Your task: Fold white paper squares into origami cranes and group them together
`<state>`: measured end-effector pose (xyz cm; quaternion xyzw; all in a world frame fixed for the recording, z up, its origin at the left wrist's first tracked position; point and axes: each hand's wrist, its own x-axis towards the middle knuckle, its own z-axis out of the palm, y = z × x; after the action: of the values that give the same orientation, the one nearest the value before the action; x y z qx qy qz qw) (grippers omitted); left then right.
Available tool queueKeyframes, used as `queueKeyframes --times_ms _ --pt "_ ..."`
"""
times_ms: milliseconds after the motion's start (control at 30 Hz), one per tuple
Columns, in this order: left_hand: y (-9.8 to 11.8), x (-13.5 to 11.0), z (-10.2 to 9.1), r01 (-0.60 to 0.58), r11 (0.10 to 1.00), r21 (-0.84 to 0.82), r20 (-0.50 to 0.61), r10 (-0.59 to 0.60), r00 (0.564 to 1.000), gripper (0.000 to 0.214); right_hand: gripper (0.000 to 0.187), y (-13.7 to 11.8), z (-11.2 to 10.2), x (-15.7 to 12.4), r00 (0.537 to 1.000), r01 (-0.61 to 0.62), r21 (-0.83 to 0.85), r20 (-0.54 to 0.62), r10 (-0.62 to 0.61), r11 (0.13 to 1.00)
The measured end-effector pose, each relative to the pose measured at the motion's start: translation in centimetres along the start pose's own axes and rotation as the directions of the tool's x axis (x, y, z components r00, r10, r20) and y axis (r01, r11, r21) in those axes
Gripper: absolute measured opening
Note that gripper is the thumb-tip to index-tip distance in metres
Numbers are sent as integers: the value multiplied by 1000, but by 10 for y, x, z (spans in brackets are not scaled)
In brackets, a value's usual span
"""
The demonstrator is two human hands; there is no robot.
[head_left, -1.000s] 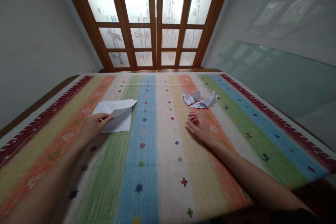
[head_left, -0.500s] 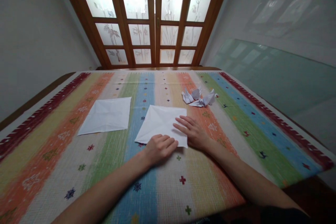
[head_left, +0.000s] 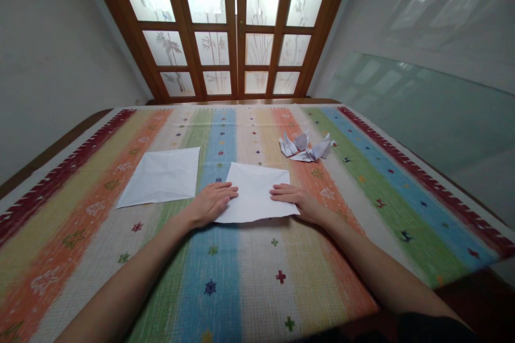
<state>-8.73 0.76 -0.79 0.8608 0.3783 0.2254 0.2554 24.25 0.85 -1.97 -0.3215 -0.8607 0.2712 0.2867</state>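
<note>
A white square sheet of paper [head_left: 257,191] lies flat in the middle of the striped tablecloth [head_left: 249,278]. My left hand [head_left: 209,203] rests on its left edge with the fingers stretched out flat. My right hand [head_left: 295,201] lies on its right edge, fingers also extended. A second white sheet [head_left: 161,177] lies flat to the left, untouched. Beyond my right hand sit a few folded white paper figures [head_left: 306,147].
The table runs to a wooden-framed glass door [head_left: 237,27] at the far end. A white wall stands on the left and a glass-panelled wall [head_left: 422,112] on the right. The table's near edge [head_left: 362,316] drops off at the bottom right.
The middle sheet has been turned square to me. My left hand shifted from its near edge to its left edge and my right hand slid to its right edge.
</note>
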Motion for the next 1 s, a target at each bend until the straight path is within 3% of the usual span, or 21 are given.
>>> queueKeyframes --times_ms 167,333,467,633,833,1000 --pt "-4 2 -3 38 997 -72 -11 -39 999 40 23 1 1 1 978 -158 176 -109 179 972" --pt "-1 8 -3 105 977 -187 -133 -132 982 26 29 -4 2 3 881 -368 266 -207 426 891" --pt "3 15 5 280 949 -147 -258 -310 915 23 24 -4 4 4 823 -417 279 -289 490 865" --pt "6 22 13 407 901 -153 -351 -434 830 25 29 -4 3 5 782 -494 217 -313 539 842" --pt "6 22 18 425 889 -172 -405 -457 792 39 33 -6 -1 6 794 -536 108 -272 543 837" --pt "3 19 16 297 922 -250 -572 -388 722 34 23 -1 -4 3 848 -473 98 -218 483 875"
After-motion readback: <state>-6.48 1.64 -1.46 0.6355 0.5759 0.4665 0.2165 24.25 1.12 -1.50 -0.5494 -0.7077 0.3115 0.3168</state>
